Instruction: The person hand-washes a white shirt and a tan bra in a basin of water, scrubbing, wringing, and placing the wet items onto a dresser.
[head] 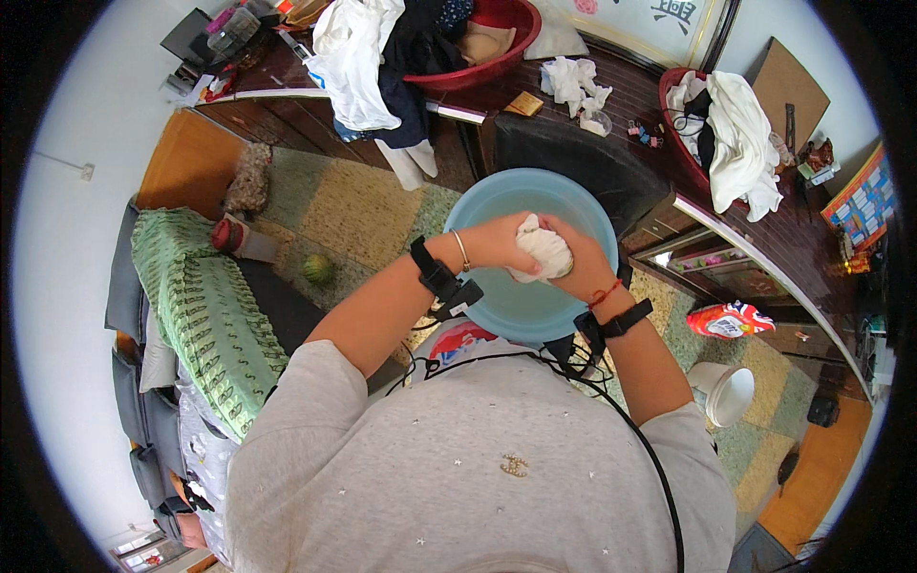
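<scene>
A bunched white cloth [546, 251] is squeezed between my two hands above a light blue plastic basin [466, 301]. My left hand [505, 243] presses it from the left, its thumb lying across the front. From the right, my right hand [582, 256] wraps around the other side. Cloudy water [523, 304] fills the lower part of the basin beneath the cloth. Most of my fingertips are hidden behind the bundle. What kind of garment or cloth it is, I cannot tell.
Red basins [534, 32] [677, 154] heaped with clothes stand on the dark cabinet top. Behind the blue basin is a black chair [566, 154]. A white bucket [734, 397] and a red detergent bag [731, 320] are at right; a green melon [318, 268] lies left. Black cables [573, 369] cross my lap.
</scene>
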`<state>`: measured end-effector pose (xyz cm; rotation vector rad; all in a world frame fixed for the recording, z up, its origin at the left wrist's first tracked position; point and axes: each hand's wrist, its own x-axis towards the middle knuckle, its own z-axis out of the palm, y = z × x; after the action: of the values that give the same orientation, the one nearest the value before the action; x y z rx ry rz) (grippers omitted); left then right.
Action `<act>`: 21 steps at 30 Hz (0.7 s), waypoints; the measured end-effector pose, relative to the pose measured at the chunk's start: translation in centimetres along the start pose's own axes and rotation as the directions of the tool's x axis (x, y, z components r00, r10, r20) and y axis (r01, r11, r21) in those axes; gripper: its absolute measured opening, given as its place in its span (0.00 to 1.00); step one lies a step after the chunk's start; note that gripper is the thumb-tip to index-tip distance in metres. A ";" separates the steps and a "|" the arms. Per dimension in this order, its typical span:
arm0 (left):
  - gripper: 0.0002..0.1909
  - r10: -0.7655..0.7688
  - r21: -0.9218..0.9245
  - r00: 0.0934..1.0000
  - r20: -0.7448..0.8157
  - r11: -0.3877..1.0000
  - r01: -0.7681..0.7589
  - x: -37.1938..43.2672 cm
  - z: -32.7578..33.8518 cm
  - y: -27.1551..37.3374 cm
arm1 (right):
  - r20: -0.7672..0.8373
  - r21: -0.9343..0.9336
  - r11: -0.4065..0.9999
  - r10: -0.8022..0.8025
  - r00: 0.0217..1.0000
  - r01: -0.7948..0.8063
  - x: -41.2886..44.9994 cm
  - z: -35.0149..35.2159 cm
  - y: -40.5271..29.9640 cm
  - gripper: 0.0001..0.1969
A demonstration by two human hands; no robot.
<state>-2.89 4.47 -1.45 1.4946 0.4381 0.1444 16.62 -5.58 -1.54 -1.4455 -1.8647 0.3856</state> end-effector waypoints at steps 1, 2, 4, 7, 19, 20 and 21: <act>0.40 -0.097 -0.049 0.989 -0.114 0.995 0.092 0.0 0.1 0.5 | 0.147 0.240 0.953 0.151 0.978 -0.183 -0.1 0.2 0.6 0.30; 0.42 -0.197 -0.107 0.955 -0.220 0.978 0.177 0.0 0.2 1.0 | 0.142 0.238 0.954 0.152 0.978 -0.183 -0.5 0.5 1.0 0.30; 0.43 -0.216 -0.218 0.908 -0.360 0.965 0.143 0.2 0.2 0.0 | 0.017 0.230 0.940 0.256 0.966 -0.253 -0.1 1.1 0.4 0.26; 0.37 -0.237 -0.370 0.789 -0.567 0.929 0.014 1.0 1.5 -1.4 | -0.189 0.012 0.975 0.219 0.957 -0.221 0.6 2.2 0.0 0.20; 0.20 -0.106 -0.540 0.718 -0.688 0.735 -0.410 4.7 2.3 0.0 | -0.076 0.189 0.931 0.331 0.940 -0.313 1.0 4.8 -1.3 0.23; 0.17 -0.060 -0.451 0.697 -0.715 0.801 -0.393 4.8 2.7 0.2 | -0.076 0.189 0.932 0.328 0.942 -0.309 0.9 4.8 -1.4 0.23; 0.14 -0.012 -0.356 0.676 -0.737 0.857 -0.373 4.7 2.9 0.4 | -0.021 0.312 0.880 0.385 0.923 -0.360 0.9 4.6 -1.5 0.24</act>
<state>2.52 3.49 -1.90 0.9170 0.8112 0.9792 12.23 -4.36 -3.42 -1.5743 -1.3814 0.7529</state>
